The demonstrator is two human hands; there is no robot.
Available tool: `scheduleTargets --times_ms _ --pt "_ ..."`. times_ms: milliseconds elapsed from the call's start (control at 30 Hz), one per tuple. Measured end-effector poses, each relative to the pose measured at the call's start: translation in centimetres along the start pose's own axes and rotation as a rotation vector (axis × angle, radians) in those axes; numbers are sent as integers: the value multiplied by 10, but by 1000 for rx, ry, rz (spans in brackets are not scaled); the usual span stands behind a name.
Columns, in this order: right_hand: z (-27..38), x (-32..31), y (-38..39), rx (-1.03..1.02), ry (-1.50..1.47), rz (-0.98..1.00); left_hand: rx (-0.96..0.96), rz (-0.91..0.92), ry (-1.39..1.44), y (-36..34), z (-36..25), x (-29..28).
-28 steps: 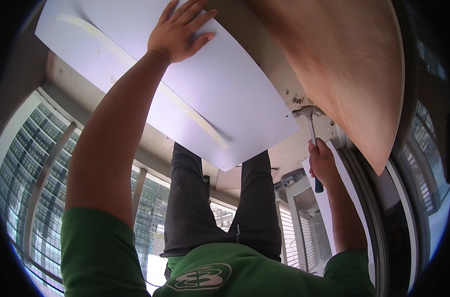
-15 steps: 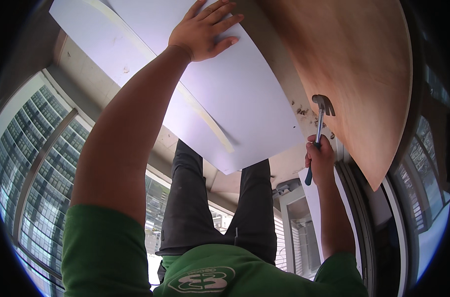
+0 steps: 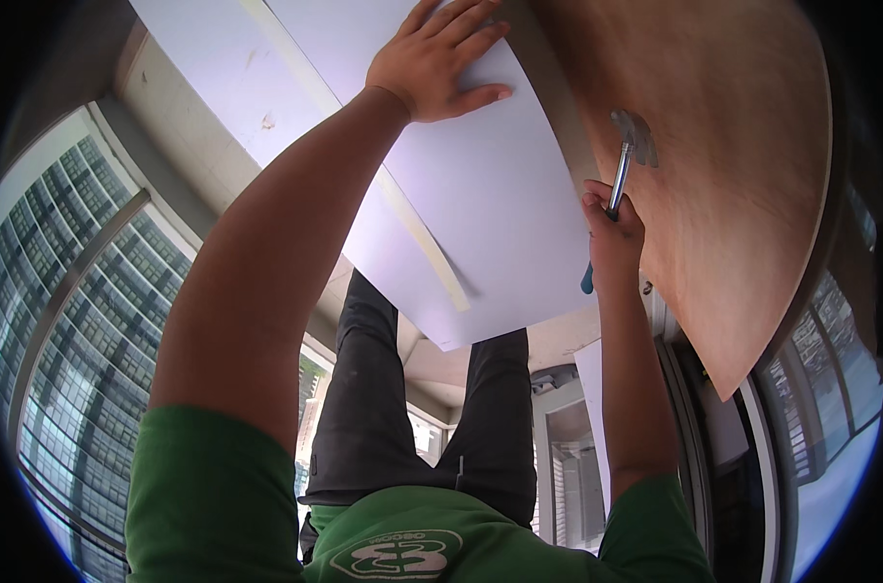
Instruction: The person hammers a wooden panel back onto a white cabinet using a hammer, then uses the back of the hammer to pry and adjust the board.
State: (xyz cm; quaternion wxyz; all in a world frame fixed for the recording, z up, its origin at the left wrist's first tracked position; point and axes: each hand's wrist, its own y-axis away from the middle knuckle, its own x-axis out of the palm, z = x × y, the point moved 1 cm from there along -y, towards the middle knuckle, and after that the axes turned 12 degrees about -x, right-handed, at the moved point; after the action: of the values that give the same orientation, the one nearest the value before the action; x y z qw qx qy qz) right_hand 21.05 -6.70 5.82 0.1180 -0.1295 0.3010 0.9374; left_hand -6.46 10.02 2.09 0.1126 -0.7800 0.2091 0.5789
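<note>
My left hand (image 3: 444,63) lies flat with fingers spread on a large white panel (image 3: 480,204), near its right edge. A pale yellowish strip (image 3: 424,238) runs lengthwise along the panel, its near end casting a small shadow. In my right hand (image 3: 616,236) is a claw hammer (image 3: 622,165), gripped by its dark blue-green handle, with the metal head pointing up and away. The hammer head is slightly blurred. It appears in front of a big light-brown wooden board (image 3: 723,185); whether it touches the board I cannot tell.
The wooden board's curved-looking edge narrows to a corner at the right. A window frame (image 3: 67,301) with a tall building outside stands at the left. Below are my legs in dark trousers (image 3: 368,418), a white-framed window (image 3: 568,447) and dark door tracks (image 3: 694,437).
My right hand has raised the hammer away from my body, toward the top of the view. My left hand stays on the panel; the whole scene has shifted slightly to the right.
</note>
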Motion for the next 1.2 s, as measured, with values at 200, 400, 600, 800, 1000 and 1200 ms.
scheduleTargets --times_ms 200,400,600,800,1000,1200 --pt "-1 20 0 25 -55 -12 -4 37 -21 -3 -2 0" --pt "-2 11 -2 -15 32 67 -5 54 -53 -3 -2 3" --pt "0 12 2 -71 86 81 -7 61 -64 -3 -2 3" --pt "5 12 4 -67 190 136 -12 41 -80 -5 -4 1" --pt "6 8 -2 -128 198 212 -14 67 -53 -5 -2 -1" --pt "-7 -16 -9 -80 140 120 -10 92 -109 -5 -1 6"
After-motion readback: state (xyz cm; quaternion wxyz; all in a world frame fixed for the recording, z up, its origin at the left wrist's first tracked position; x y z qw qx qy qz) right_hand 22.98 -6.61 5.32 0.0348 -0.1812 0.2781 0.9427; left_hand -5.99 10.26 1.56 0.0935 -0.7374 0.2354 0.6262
